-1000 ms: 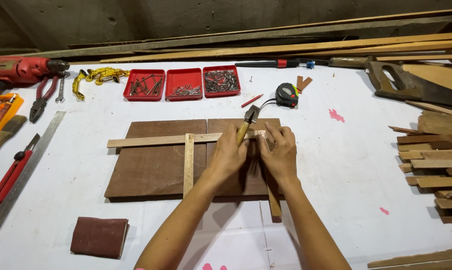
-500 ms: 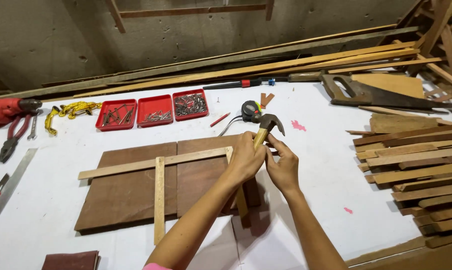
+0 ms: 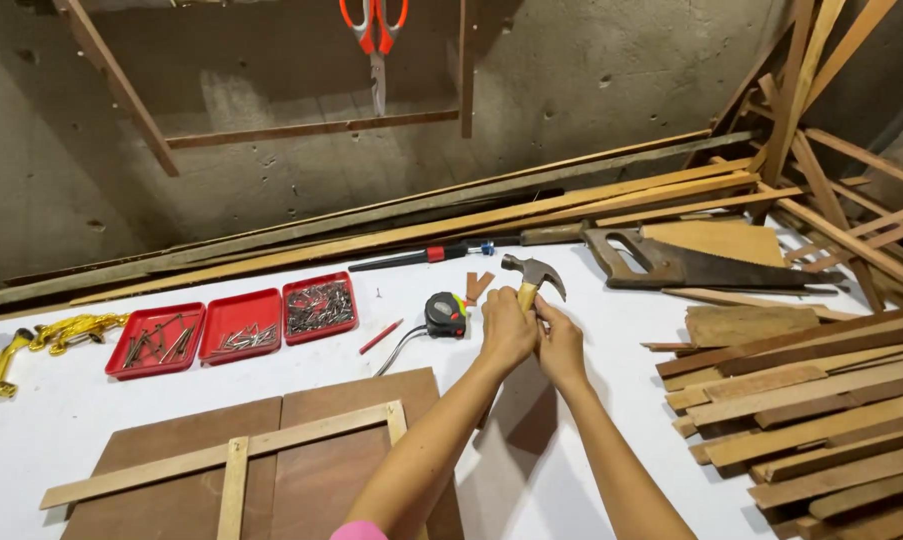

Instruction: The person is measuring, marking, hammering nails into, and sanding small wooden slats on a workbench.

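Note:
Both my hands hold a claw hammer (image 3: 533, 270) by its pale wooden handle, the steel head pointing up and away above the white table (image 3: 591, 300). My left hand (image 3: 506, 330) wraps the handle just under the head, and my right hand (image 3: 561, 345) closes around it from the right. The hammer hangs in the air beyond a frame of thin wooden strips (image 3: 301, 430), which lies on two brown boards (image 3: 321, 480) at the lower left. A tape measure (image 3: 445, 312) and a red pencil (image 3: 381, 337) lie just left of my hands.
Three red trays of nails (image 3: 241, 325) stand at the left. A handsaw (image 3: 691, 265) and a screwdriver (image 3: 421, 258) lie at the back. Stacked wood strips (image 3: 801, 410) fill the right side. Long battens lean along the concrete wall. Orange-handled scissors (image 3: 374, 30) hang above.
My hands have left the strip frame and lifted the hammer up and away from it. The view has tilted up, so the frame now sits lower left.

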